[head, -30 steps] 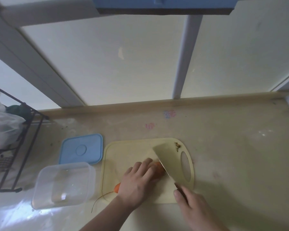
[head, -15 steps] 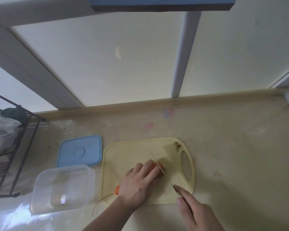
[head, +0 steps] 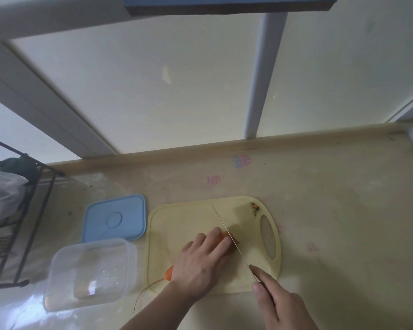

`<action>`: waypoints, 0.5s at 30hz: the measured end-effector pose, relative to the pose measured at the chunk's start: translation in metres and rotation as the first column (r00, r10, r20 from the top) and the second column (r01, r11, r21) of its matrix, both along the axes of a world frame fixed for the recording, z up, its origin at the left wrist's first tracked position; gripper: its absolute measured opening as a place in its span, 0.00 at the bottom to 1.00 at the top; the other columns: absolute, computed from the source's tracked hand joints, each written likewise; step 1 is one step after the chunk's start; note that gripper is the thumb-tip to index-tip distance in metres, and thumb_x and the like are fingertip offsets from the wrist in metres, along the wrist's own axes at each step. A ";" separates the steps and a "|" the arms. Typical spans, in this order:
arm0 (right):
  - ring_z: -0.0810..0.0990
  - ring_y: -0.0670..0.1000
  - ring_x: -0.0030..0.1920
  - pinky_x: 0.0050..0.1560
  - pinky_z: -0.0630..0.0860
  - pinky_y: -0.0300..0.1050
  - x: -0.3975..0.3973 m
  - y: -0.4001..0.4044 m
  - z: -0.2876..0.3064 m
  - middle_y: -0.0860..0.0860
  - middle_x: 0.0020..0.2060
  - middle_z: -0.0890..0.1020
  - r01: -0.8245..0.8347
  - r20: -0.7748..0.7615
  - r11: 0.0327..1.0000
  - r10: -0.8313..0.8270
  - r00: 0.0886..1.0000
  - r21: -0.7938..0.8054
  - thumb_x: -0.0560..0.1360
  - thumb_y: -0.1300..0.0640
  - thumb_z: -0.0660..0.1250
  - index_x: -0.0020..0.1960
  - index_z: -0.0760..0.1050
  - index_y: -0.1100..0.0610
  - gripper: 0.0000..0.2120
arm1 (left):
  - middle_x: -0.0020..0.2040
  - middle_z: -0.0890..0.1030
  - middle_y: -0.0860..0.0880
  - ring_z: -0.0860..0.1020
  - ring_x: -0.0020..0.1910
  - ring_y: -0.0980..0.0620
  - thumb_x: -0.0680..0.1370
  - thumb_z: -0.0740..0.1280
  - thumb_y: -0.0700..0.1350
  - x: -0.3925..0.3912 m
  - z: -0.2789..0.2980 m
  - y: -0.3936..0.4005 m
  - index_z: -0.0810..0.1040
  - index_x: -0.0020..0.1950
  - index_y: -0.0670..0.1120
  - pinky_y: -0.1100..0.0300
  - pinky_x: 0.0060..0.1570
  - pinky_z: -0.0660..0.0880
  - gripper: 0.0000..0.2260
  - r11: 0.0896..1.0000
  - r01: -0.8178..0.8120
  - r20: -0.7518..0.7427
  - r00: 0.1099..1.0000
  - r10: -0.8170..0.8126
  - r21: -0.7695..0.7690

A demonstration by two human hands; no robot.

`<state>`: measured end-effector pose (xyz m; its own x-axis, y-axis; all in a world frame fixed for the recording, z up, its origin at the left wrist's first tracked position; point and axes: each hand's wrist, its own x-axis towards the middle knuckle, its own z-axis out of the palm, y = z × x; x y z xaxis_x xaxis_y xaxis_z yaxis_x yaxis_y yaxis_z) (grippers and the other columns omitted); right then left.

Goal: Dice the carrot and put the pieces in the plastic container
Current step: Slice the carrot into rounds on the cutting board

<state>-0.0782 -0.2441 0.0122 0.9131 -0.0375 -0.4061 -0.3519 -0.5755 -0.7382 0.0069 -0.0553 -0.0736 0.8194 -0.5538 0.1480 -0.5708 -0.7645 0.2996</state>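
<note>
Orange carrot [head: 169, 274] – thin root trailing – gripped by left hand [head: 202, 263]; right hand [head: 278, 303] grasps knife [head: 227, 232].

Plastic container [head: 91, 273] — clear, glossy, light reflected. Lid [head: 114, 218] seen as matt blue plastic. Cutting board [head: 177, 225] — pale yellow plastic, smooth. Knife [head: 227, 232] blade thin, shiny metal. Countertop [head: 343, 210] glossy, stained. Rack [head: 17, 222] of dark metal wire.

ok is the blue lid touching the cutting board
Apart. The head view shows a strip of bare counter between the lid and the left edge of the board.
</note>
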 end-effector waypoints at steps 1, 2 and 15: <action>0.76 0.46 0.28 0.31 0.69 0.33 0.000 0.001 0.000 0.42 0.24 0.74 -0.005 -0.006 1.000 0.005 1.000 -0.007 0.79 0.46 0.58 0.60 0.70 0.29 0.14 | 0.62 0.76 0.52 0.77 0.43 0.48 0.80 0.66 0.54 0.000 0.000 0.000 0.73 0.66 0.55 0.53 0.34 0.78 0.15 1.000 0.001 0.000 1.000 -0.001 -0.002; 0.75 0.46 0.27 0.31 0.69 0.33 -0.001 0.002 0.000 0.42 0.24 0.74 -0.006 -0.014 1.000 0.006 1.000 -0.009 0.79 0.45 0.57 0.61 0.69 0.30 0.14 | 0.62 0.76 0.52 0.77 0.43 0.47 0.81 0.66 0.54 0.000 0.000 -0.001 0.73 0.66 0.55 0.53 0.34 0.78 0.15 1.000 0.002 -0.001 1.000 -0.002 -0.003; 0.77 0.39 0.33 0.35 0.69 0.30 0.033 0.012 0.004 0.32 0.30 0.77 -0.008 -0.046 0.996 0.011 0.999 0.084 0.82 0.51 0.56 0.67 0.72 0.42 0.16 | 0.62 0.77 0.51 0.78 0.45 0.47 0.82 0.65 0.52 0.002 -0.006 0.002 0.76 0.66 0.50 0.53 0.39 0.79 0.14 0.997 0.020 0.001 1.000 -0.020 -0.071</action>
